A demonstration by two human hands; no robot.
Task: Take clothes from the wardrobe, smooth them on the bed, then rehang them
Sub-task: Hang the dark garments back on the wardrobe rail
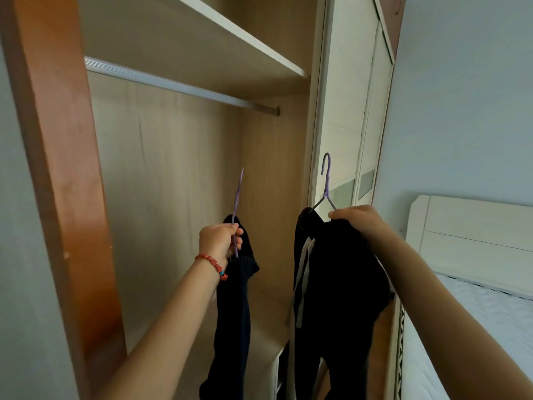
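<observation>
I stand before an open wardrobe [178,174] with a bare metal rail [178,85] under a shelf. My left hand [219,241] grips a purple hanger [238,192] seen edge-on, with a dark navy garment [230,319] hanging from it. My right hand [360,223] is closed on the shoulder of a second purple hanger [326,183], hook upright, carrying a black garment [337,298] with pale drawstrings. Both hangers are held well below the rail, in front of the wardrobe opening.
An orange-brown wooden frame post [57,168] stands at the left. A white sliding door [346,111] is at the wardrobe's right. The bed [496,327] with a white headboard [473,226] lies at the right. Low drawers [278,370] sit at the wardrobe's bottom.
</observation>
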